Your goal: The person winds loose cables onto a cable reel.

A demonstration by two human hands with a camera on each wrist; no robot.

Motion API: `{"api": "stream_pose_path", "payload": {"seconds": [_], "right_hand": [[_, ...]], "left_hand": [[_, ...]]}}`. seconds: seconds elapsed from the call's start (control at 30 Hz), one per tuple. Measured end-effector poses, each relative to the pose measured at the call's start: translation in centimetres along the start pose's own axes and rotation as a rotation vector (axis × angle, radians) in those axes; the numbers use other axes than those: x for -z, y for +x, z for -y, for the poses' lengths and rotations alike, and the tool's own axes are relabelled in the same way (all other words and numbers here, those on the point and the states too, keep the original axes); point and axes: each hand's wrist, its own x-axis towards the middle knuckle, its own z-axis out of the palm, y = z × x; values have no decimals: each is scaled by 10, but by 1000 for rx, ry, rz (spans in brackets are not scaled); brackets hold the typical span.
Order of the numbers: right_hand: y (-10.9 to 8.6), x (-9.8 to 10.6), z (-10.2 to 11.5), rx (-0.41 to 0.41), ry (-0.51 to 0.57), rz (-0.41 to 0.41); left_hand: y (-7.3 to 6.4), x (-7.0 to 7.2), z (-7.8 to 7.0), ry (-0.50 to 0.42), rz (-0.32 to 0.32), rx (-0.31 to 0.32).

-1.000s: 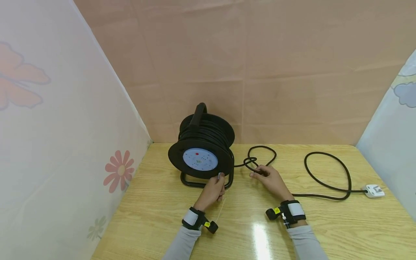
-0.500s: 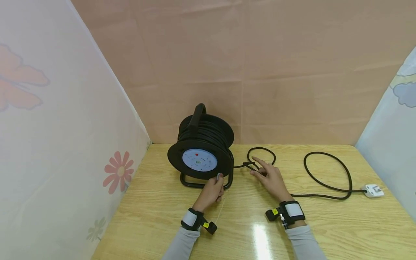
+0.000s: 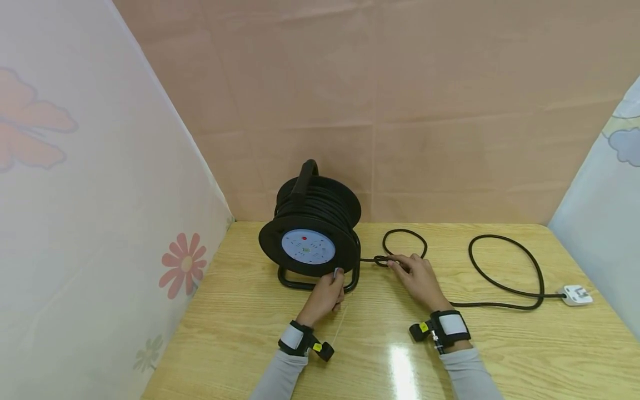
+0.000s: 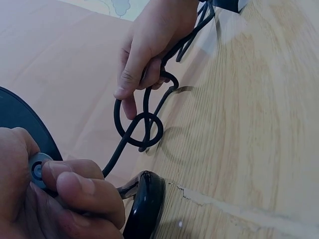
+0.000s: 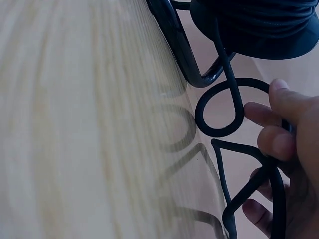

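A black cable reel [image 3: 267, 239] with a pale blue socket panel [image 3: 308, 246] stands on its tubular frame, cable wound on its drum. My left hand [image 3: 326, 294] grips a small grey knob [image 4: 38, 169] at the reel's lower front rim; the fingers hide most of it. To the right, my right hand [image 3: 419, 278] pinches the black cable [image 5: 234, 82] between thumb and fingers, a short way from the reel. The cable runs from the drum into a small loop at the fingertips. Farther along, more cable passes beneath the palm.
A wooden table [image 3: 370, 355] carries everything. Behind the right hand lies a cable loop [image 3: 404, 230]. A larger loop [image 3: 500, 236] lies farther right, ending in a white plug [image 3: 576, 295] near the table's right edge. Patterned sheets flank the table, with a brown one behind.
My right hand's raised index finger has come down onto the cable, and the small loop by it has tightened and flattened. The left hand and reel stay in place.
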Motion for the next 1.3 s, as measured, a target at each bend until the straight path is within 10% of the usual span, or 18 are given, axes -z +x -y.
{"api": "stream_pose_path", "payload": {"seconds": [1.3], "right_hand": [[-1, -9, 8, -42, 70, 106]], "left_hand": [[0, 6, 9, -6, -13, 14]]}}
